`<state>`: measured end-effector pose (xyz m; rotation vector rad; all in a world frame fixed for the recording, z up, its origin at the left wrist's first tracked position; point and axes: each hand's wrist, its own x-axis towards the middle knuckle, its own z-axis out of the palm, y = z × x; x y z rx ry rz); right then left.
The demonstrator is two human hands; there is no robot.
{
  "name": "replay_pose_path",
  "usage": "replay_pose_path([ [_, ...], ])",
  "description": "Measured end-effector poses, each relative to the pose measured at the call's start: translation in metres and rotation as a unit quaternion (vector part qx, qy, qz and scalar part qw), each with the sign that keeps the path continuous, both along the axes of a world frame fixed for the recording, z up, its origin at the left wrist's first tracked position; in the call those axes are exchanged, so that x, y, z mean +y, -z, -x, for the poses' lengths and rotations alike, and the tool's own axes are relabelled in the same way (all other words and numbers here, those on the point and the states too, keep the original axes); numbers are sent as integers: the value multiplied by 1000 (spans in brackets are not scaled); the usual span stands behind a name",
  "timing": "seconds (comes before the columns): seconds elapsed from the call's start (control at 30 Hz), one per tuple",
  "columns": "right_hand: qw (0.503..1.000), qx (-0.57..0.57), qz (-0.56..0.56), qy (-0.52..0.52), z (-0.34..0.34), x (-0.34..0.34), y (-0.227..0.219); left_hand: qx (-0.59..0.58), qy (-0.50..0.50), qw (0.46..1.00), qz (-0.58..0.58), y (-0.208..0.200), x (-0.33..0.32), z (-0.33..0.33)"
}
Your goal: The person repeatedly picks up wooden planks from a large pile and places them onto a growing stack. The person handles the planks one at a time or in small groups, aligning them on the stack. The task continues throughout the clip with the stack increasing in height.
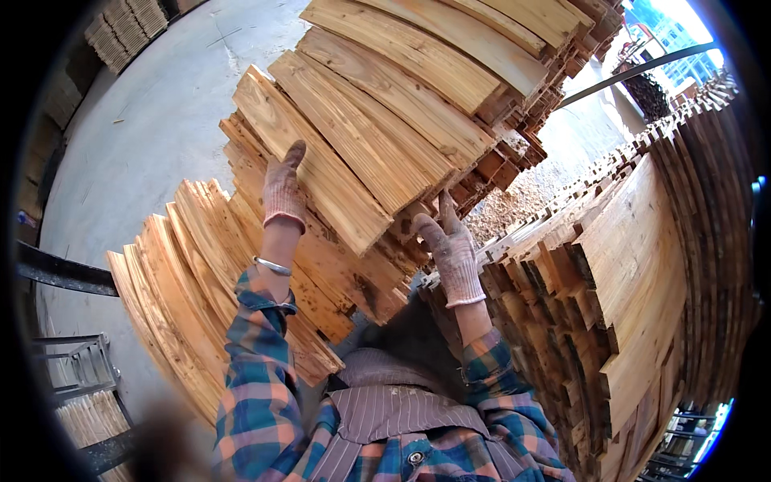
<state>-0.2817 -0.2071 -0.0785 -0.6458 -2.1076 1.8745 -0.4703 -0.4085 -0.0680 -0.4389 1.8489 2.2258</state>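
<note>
Mostly, the fingers of the left grip are lost behind the near edge of a pale board; one gloved digit shows against that edge, and I cannot tell whether the rest pinch the wood. The right grip has its thumb and a finger spread apart beside the board ends, its other fingers hard to make out. The board lies in front of the person, nearest in a row of boards on top of a large stack, which the upper edge of the view cuts off. The dark lens rim trims the right-hand pile, and a brown blur at lower left cannot be identified.

Beneath, rougher planks with dark stains stick out. The floor is smooth and grey, with wood chips strewn between the stacks. A dark metal bar and a rack stand at left, more bundled boards at upper left; daylight glares at upper right, around a building. A small coloured patch at far left is too tiny to read.
</note>
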Motion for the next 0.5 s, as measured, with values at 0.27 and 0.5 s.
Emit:
replay_pose_path([
  [0.27,975,49,181,-120,-8,-41,-80,236,51,970,16,43,-65,32],
  [0.5,961,59,171,-210,35,-54,-81,85,-17,989,-123,-5,-84,-17],
])
